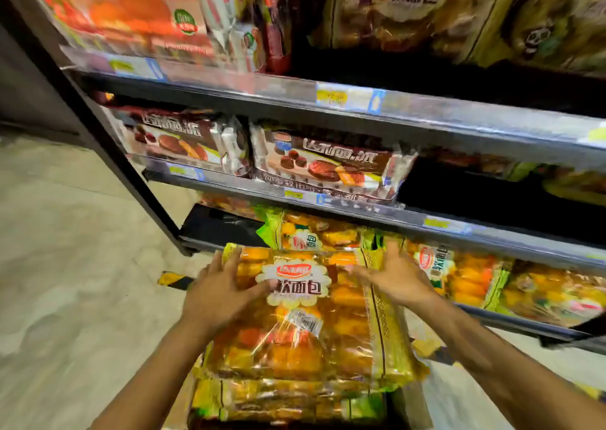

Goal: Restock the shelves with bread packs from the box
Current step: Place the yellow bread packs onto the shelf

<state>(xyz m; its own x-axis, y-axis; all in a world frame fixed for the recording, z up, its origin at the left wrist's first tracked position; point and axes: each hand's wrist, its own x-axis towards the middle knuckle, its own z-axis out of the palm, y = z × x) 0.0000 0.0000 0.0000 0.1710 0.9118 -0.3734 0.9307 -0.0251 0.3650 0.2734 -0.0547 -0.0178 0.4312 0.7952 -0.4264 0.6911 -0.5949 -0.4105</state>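
Note:
A large yellow bread pack [305,324] with a white flower-shaped label lies on top of other yellow packs [285,400] at the bottom centre; the box itself is hidden beneath them. My left hand [219,292] lies flat on the pack's upper left part, fingers spread. My right hand [393,275] rests on its upper right corner, fingers spread toward the bottom shelf [524,324]. Neither hand is clearly closed around the pack. Matching yellow packs [459,275] stand on that bottom shelf just behind my hands.
The middle shelf [328,200] carries brown chocolate-pie packs [328,164], with a dark gap to their right. The top shelf [328,95] holds red packs [131,13] and brown bread packs [410,10]. A dark shelf post [108,141] and beige floor [65,265] lie on the left.

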